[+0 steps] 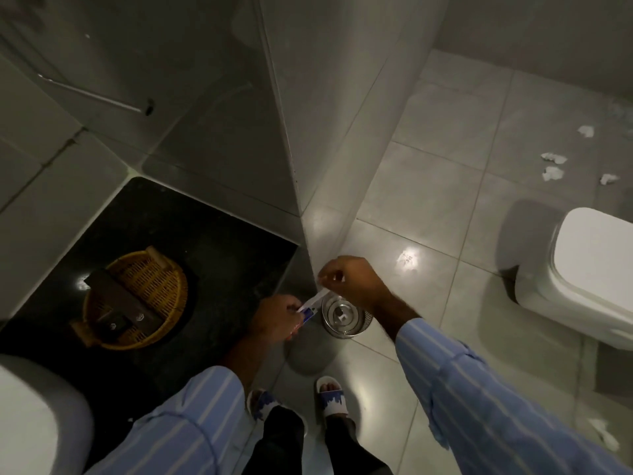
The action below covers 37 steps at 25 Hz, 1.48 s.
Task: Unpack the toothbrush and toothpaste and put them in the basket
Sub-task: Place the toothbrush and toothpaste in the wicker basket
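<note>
A small toothpaste pack [310, 308], white with blue and red print, is held between both hands above the floor. My left hand [277, 318] grips its lower end. My right hand [349, 281] pinches its upper white end, pulling on it. A round yellow woven basket [171, 289] sits on the black countertop [219, 255] at the left, with two dark flat boxes [118, 303] lying across it. I cannot tell whether a toothbrush is in view.
A round steel bin [346, 318] stands on the tiled floor right under my hands. A white toilet [589, 272] is at the right. Crumpled paper scraps [553, 164] lie on the far floor. A white basin edge [30, 416] shows bottom left. My sandalled feet [330, 397] are below.
</note>
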{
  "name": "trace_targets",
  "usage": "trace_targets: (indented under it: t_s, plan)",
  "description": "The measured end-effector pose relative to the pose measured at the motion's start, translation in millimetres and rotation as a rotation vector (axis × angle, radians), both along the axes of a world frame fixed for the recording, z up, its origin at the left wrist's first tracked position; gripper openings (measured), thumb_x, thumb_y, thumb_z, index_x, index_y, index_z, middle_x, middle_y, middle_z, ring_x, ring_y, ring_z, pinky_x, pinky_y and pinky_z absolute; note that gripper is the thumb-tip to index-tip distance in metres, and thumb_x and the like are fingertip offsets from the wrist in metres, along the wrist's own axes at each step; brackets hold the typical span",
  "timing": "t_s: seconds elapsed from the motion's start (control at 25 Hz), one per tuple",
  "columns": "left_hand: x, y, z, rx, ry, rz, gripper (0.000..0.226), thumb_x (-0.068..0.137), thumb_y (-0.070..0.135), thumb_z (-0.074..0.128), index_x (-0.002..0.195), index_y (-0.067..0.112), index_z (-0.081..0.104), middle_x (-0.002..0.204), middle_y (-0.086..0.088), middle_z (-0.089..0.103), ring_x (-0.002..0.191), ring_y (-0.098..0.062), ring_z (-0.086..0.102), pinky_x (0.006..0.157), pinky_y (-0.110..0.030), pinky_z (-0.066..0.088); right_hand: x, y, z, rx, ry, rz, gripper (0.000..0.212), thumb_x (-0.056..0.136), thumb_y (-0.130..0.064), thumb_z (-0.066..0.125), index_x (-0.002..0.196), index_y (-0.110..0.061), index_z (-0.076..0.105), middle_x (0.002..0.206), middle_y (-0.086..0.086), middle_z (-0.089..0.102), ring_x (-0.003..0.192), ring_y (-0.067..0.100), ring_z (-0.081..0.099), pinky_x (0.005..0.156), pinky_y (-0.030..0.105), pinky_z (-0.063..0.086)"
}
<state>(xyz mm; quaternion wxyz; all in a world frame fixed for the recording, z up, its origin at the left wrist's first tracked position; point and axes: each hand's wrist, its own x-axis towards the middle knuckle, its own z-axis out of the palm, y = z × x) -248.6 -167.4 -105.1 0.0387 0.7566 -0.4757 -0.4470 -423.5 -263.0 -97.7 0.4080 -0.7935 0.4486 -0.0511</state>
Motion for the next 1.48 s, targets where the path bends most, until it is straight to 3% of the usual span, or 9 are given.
trace_targets:
  t_s: [0.16,0.4,0.6,0.72,0.8,1.0,1.2,1.36,1.48]
  plan:
    - [19.5,-22.9,37.4,-0.099,-0.12,-0.186,0.022,0.095,0.023,0.057,0.11,0.012,0.069,0.114,-0.01,0.07,0.104,-0.023,0.065,0.091,-0.03,0.048,37.9,-9.4,47.2,-0.138,0.113,0.423,0.031,0.094,-0.033,0.059,0.114,-0.012,0.072,0.113,0.009,0.072,0.099,0.022,0.067,0.084,0.025,0.047]
    - [61.8,-26.7,82.8,-0.26,-0.123,-0.28,0.021,0.092,0.014,0.06,0.109,0.012,0.072,0.113,-0.007,0.072,0.105,-0.021,0.066,0.092,-0.025,0.045,78.7,-13.2,88.0,-0.12,0.069,0.456,0.027,0.09,-0.031,0.066,0.106,-0.012,0.076,0.105,0.007,0.074,0.093,0.022,0.069,0.088,0.032,0.052]
    - [114.1,-9.4,108.1,-0.389,0.016,0.024,0.032,0.075,0.023,0.08,0.102,0.022,0.064,0.098,0.009,0.068,0.088,-0.006,0.064,0.078,-0.021,0.052,122.9,-13.2,99.8,0.102,-0.05,0.316,0.039,0.08,-0.013,0.077,0.118,-0.015,0.07,0.099,0.008,0.077,0.086,0.018,0.072,0.077,0.023,0.054]
    - [153.9,9.3,120.5,-0.415,0.217,0.364,0.05,0.067,0.014,0.087,0.108,0.016,0.057,0.098,-0.002,0.073,0.089,-0.017,0.072,0.075,-0.027,0.058,154.2,-12.2,102.5,0.179,-0.131,0.305,0.052,0.08,-0.006,0.075,0.129,-0.017,0.06,0.09,0.004,0.078,0.078,0.005,0.071,0.075,0.015,0.053]
    - [180.2,18.4,125.8,-0.437,0.249,0.511,0.046,0.067,0.013,0.087,0.103,0.017,0.059,0.092,-0.005,0.075,0.083,-0.018,0.074,0.067,-0.022,0.059,178.7,-9.4,104.1,0.219,-0.184,0.308,0.069,0.081,-0.002,0.074,0.141,-0.022,0.048,0.084,-0.004,0.072,0.073,-0.001,0.068,0.069,0.014,0.055]
    - [253.7,39.9,125.3,-0.462,0.158,0.557,0.026,0.073,0.031,0.08,0.095,0.029,0.065,0.094,-0.001,0.075,0.089,-0.017,0.073,0.081,-0.035,0.058,248.4,-7.9,100.5,0.223,-0.243,0.336,0.082,0.079,0.003,0.073,0.147,-0.028,0.039,0.086,0.006,0.068,0.074,0.007,0.07,0.067,0.025,0.061]
    - [315.8,43.6,115.8,-0.453,0.016,0.564,0.019,0.076,0.024,0.08,0.091,0.028,0.069,0.085,0.006,0.073,0.076,0.0,0.071,0.06,-0.008,0.051,319.6,-7.2,92.0,0.213,-0.223,0.367,0.076,0.078,-0.001,0.075,0.14,-0.03,0.042,0.098,0.002,0.064,0.089,0.021,0.071,0.076,0.039,0.063]
    - [356.1,32.7,95.1,-0.39,-0.024,0.542,0.013,0.079,0.023,0.078,0.09,0.024,0.071,0.085,0.006,0.072,0.078,-0.008,0.071,0.06,-0.008,0.05,368.1,-13.5,74.1,0.165,-0.275,0.296,0.067,0.079,-0.008,0.073,0.134,-0.035,0.046,0.093,-0.012,0.062,0.086,0.006,0.066,0.074,0.022,0.057]
    - [371.3,21.4,75.5,-0.325,-0.075,0.473,0.017,0.078,0.025,0.077,0.093,0.018,0.072,0.087,0.004,0.071,0.082,-0.009,0.067,0.069,-0.017,0.052,396.5,-13.9,55.3,0.184,-0.256,0.237,0.057,0.081,-0.012,0.071,0.128,-0.036,0.051,0.084,-0.013,0.063,0.075,-0.004,0.064,0.06,0.005,0.049]
